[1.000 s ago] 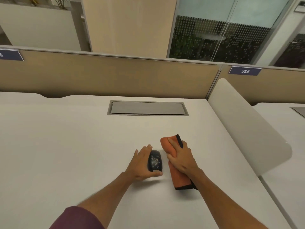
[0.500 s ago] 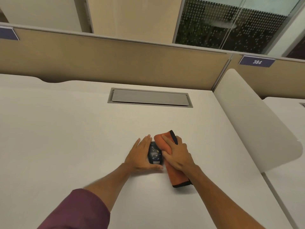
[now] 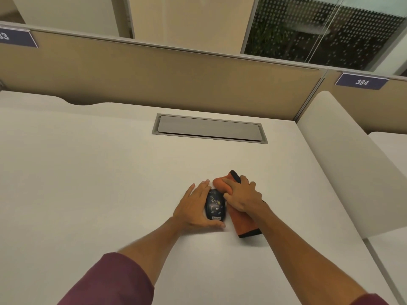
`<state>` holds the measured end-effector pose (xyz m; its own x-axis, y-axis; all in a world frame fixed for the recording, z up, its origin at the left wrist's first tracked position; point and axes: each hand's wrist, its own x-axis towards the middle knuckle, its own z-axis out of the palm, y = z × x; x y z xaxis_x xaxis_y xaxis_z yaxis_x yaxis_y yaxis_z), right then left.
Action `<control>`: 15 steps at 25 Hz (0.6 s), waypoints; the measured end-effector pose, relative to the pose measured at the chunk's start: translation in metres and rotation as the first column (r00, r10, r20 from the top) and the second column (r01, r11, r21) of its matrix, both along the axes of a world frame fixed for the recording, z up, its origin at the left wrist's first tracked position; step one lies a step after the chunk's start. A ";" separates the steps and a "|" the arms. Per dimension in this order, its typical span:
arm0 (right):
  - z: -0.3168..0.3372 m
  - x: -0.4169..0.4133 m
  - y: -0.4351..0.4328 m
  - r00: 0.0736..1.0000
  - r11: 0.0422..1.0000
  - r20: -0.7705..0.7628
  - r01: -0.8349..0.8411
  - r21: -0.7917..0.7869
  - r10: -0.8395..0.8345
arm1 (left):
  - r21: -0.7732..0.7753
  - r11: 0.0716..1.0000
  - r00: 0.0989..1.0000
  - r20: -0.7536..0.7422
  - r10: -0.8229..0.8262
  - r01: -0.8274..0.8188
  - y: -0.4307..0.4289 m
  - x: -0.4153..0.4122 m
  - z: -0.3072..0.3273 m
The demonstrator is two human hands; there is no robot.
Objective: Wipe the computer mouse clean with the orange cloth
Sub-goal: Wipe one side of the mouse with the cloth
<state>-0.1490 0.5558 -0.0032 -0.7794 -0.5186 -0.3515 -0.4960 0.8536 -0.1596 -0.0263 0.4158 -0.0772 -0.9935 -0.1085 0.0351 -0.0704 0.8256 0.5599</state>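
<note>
Clearly the wiping is only starting: the right hand (image 3: pixel 242 198), its fingers closed on the orange cloth (image 3: pixel 243 224), presses it against the computer mouse (image 3: pixel 214 204). The left hand (image 3: pixel 193 205) cups the mouse with fingers spread on the tabletop (image 3: pixel 88 172); specks are visible on top.

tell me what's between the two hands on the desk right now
The computer mouse lies between them in the head view: the left hand cups its left side, the right hand presses the orange cloth against its right.

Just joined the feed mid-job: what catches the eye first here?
The orange cloth, gripped by the right hand, stands out mid-desk. Its far end bunches against the dark mouse, which the left hand steadies from the left. Beyond them, a grey hatch is set into the desk.
</note>
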 end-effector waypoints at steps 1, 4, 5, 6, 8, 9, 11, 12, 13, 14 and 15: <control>0.002 -0.002 -0.001 1.000 1.000 0.007 0.008 -0.021 -0.007 | 0.000 1.000 1.000 0.001 0.002 -0.002 0.000 0.001 0.000; 0.003 0.001 -0.004 0.998 0.998 0.001 -0.060 0.009 0.060 | 0.052 0.999 0.999 -0.043 0.009 -0.007 0.001 0.001 0.002; 0.001 0.003 -0.006 0.997 0.996 -0.014 -0.080 0.042 0.081 | 0.062 0.998 0.998 -0.057 0.007 -0.004 0.001 0.001 0.002; 0.000 0.003 -0.007 0.996 0.994 -0.028 -0.086 0.067 0.088 | 0.068 0.998 0.998 -0.065 0.010 -0.005 0.002 0.000 0.002; -0.001 0.002 -0.013 0.995 0.992 -0.048 -0.085 0.090 0.090 | 0.074 0.997 0.997 -0.071 0.024 -0.019 0.002 0.001 0.002; -0.001 0.000 -0.014 0.994 0.993 -0.061 -0.080 0.090 0.086 | 0.072 0.997 0.997 -0.069 0.029 -0.024 0.001 0.001 0.001; -0.001 -0.002 -0.016 0.995 0.997 -0.083 -0.049 0.053 0.053 | 0.051 0.998 0.998 -0.049 0.035 -0.032 0.001 0.002 -0.003; -0.002 -0.002 -0.015 0.996 0.999 -0.083 -0.030 0.017 0.031 | 0.043 0.998 0.998 -0.043 0.038 -0.036 0.002 0.002 -0.004; -0.004 -0.001 -0.012 0.997 1.000 -0.076 -0.023 -0.019 0.021 | 0.044 0.998 0.998 -0.044 0.040 -0.038 0.002 0.002 -0.005; -0.006 0.001 -0.009 0.997 0.999 -0.068 -0.035 -0.036 0.032 | 0.052 0.998 0.998 -0.049 0.042 -0.039 0.002 0.001 -0.005; -0.007 0.003 -0.006 0.996 0.998 -0.069 -0.057 -0.029 0.055 | 0.054 0.998 0.998 -0.052 0.043 -0.040 0.001 0.001 -0.006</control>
<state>-0.1462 0.5501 -0.0105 -0.7705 -0.5718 -0.2817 -0.5532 0.8194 -0.1503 -0.0256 0.4169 -0.0828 -0.9850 -0.1527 0.0803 -0.0732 0.7916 0.6067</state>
